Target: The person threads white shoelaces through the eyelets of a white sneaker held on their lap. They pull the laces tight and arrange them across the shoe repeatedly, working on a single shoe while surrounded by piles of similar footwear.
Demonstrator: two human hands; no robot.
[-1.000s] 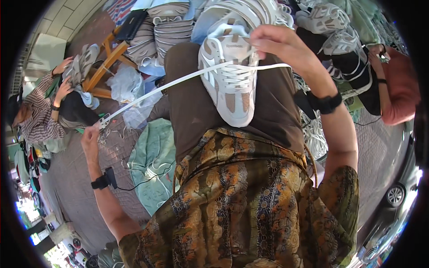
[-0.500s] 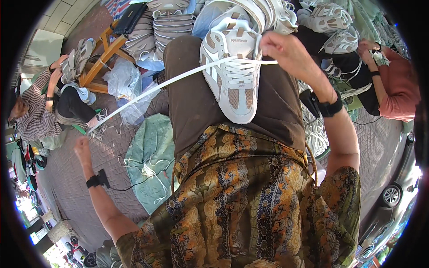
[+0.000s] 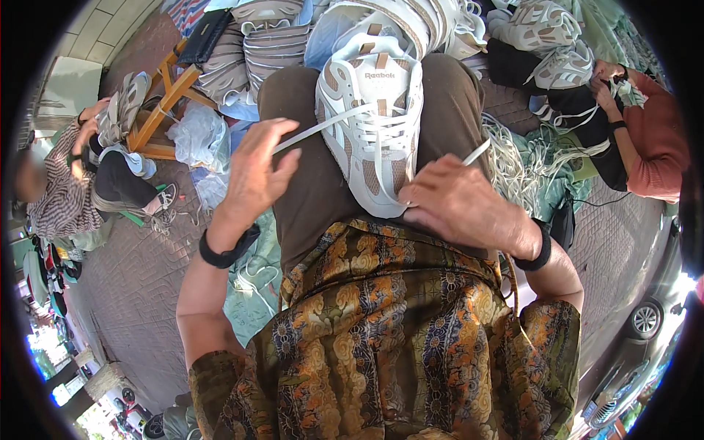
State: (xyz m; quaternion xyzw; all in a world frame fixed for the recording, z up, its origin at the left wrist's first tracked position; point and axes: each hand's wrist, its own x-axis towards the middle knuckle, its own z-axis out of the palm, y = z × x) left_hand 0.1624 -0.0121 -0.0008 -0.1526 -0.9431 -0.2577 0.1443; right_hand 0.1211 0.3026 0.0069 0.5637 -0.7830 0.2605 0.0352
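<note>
A white and tan sneaker (image 3: 370, 136) rests on my brown-trousered thighs, toe toward me, with white laces crossed over its tongue. One end of the shoelace (image 3: 326, 126) runs straight from the upper eyelets to my left hand (image 3: 257, 170). There the thumb and forefinger stand apart; the lower fingers, which seem to hold the lace, are mostly hidden. Beside the toe, my right hand (image 3: 462, 198) has its fingers closed on the other lace strand, which hangs down over the shoe's front. A lace tip sticks up above those knuckles. Both wrists wear black bands.
Many sneakers (image 3: 275, 44) are stacked beyond my knees. A heap of white laces (image 3: 517, 165) lies at the right, near a seated person (image 3: 649, 147) with more shoes. Another person sits at the left by a wooden stool (image 3: 165, 103). Green sheeting (image 3: 249, 293) covers part of the brick ground.
My left hand has come in from the far left toward the shoe. My right hand has dropped from the shoe's collar to its toe, and a lace strand now hangs over the front.
</note>
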